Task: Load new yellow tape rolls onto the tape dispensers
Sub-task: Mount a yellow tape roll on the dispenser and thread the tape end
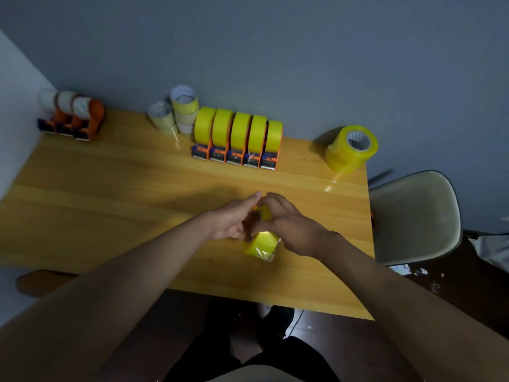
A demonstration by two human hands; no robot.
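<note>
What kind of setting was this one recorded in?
Probably a small office or workroom set up as a packing station: a wooden table against a plain grey wall, a row of loaded dispensers, spare rolls, and a chair beside it.

One head-worn wide-angle camera looks forward and steeply down from above a wooden table [110,205], close over the person's forearms, facing a grey wall [275,51] behind it; edges bend with distortion.
</note>
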